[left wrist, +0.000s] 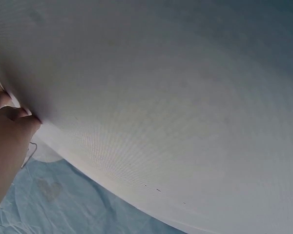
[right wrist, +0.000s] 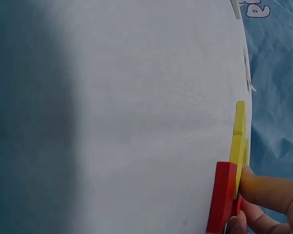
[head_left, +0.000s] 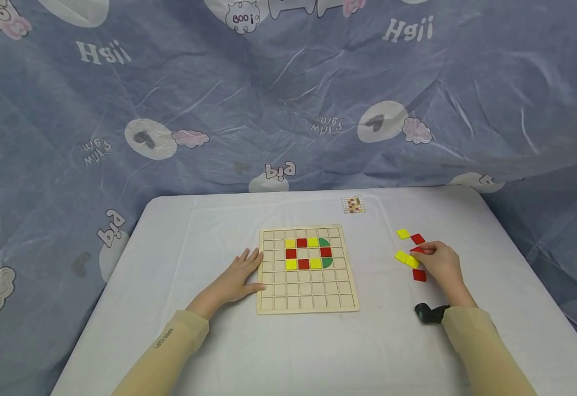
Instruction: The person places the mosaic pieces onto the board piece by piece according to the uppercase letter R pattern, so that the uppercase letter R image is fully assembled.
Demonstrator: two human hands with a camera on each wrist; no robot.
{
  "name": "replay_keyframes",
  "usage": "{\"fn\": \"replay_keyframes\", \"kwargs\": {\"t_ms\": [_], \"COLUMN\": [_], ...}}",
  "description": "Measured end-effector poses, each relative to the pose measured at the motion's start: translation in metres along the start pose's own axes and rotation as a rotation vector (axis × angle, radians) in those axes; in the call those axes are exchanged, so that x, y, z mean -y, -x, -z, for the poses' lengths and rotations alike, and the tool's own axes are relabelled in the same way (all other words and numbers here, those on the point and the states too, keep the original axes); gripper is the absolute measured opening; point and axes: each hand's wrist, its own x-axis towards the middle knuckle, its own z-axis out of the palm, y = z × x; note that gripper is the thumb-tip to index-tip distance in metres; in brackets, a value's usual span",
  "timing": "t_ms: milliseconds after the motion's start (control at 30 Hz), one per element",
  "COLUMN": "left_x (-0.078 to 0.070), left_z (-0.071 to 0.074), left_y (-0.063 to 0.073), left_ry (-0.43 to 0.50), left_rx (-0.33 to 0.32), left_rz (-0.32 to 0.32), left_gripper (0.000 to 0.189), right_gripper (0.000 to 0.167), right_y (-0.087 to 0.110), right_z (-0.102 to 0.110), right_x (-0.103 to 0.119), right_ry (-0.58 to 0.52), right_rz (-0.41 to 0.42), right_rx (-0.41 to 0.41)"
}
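Observation:
A wooden grid board lies on the table, with a ring of red, yellow and green tiles set in its upper cells. The left hand rests at the board's left edge, fingers spread. In the left wrist view only part of that hand shows. Over at the right, the right hand pinches a red tile between thumb and fingers. Around it lie yellow tiles and red tiles. The right wrist view has a red tile and yellow tiles beside the thumb.
A small pattern card lies behind the board. Near the right wrist is a black object, its kind unclear. White cloth covers the table; a printed blue-grey curtain hangs behind and beside it.

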Motion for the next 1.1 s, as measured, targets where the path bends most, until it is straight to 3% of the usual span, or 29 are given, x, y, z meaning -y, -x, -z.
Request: {"fn": "replay_keyframes", "kwargs": {"t_ms": [300,567,667,833,1100], "left_x": [0.0,0.0,0.0,0.0,-0.001], "left_z": [-0.001,-0.001,0.0,0.0,0.001], "left_y": [0.001,0.001,0.001,0.001,0.0], "left_ry": [0.0,-0.004,-0.008,-0.011,-0.002], "left_rx": [0.004,0.003,0.003,0.004,0.003], "left_rz": [0.002,0.004,0.007,0.001,0.006], "left_gripper": [0.089,0.089,0.09,0.089,0.09], "right_gripper": [0.04,0.033,0.031,0.026,0.017], "right_y": [0.002,0.025,0.037,0.057,0.085], "right_z": [0.001,-0.005,-0.019,-0.055,-0.102], "right_x": [0.002,0.028,0.045,0.07,0.104], "right_ry": [-0.012,-0.131,-0.168,-0.233,-0.241], "right_rz": [0.057,0.33,0.382,0.375,0.458], "right_rx": [-0.006,0.027,0.092,0.222,0.311]}}
